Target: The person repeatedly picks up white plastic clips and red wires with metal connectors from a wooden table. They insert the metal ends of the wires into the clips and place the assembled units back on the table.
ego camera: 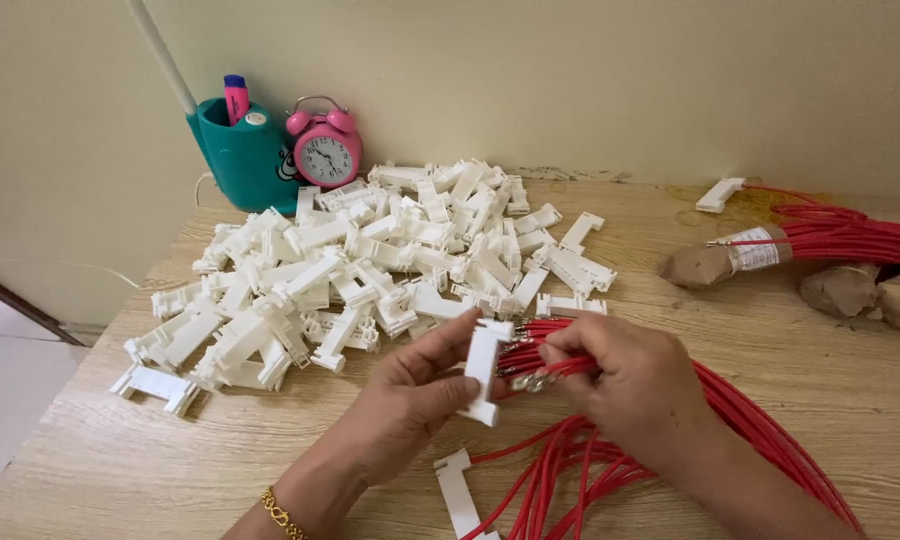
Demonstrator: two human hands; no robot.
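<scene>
My left hand [410,395] grips a white plastic connector housing [485,370], held upright between thumb and fingers. My right hand [630,385] pinches a bunch of red wires [770,435] by their metal-tipped ends, right against the housing's side. The wires trail off to the lower right across the wooden table [170,460]. Another white housing [457,490] with red wires in it lies on the table just below my hands.
A big heap of white housings [370,265] covers the table's middle and left. A teal pen holder [242,150] and pink alarm clock [324,150] stand by the wall. Bundled red wires [840,235] with paper-wrapped ends lie at the right.
</scene>
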